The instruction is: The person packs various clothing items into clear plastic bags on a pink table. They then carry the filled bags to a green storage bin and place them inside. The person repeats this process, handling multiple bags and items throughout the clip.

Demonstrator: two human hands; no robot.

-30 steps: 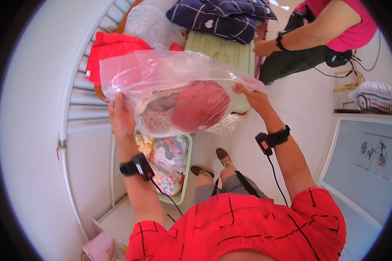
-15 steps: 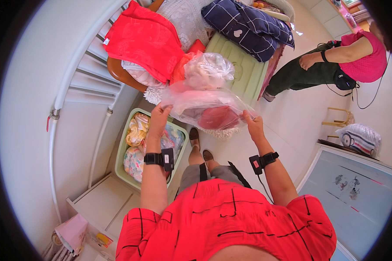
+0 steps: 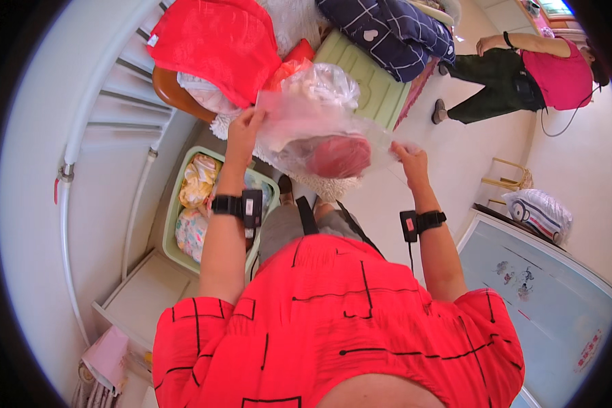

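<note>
A clear plastic bag (image 3: 289,129) is stretched between my two hands above the floor. My left hand (image 3: 242,138) pinches its left edge, thumb and fingers pressed together. My right hand (image 3: 413,163) grips the stretched right corner. Through the film shows a dark red, rounded item (image 3: 343,156); its kind is unclear. Just beyond the bag, a crumpled clear plastic bundle (image 3: 323,85) with whitish contents lies against red cloth. White fringe (image 3: 326,185) hangs under the bag.
A green bin (image 3: 172,234) of bagged fabrics stands by my left forearm. Ahead are a green lidded box (image 3: 360,85), a navy checked quilt (image 3: 387,30) and a red cloth (image 3: 214,44) over a wooden chair. White pipes (image 3: 71,251) run along the left wall. Another person (image 3: 523,75) stands far right.
My hands have moved farther apart, pulling the bag wider and flatter. My view has shifted, so surroundings sit differently. The other person has moved away, legs now apart.
</note>
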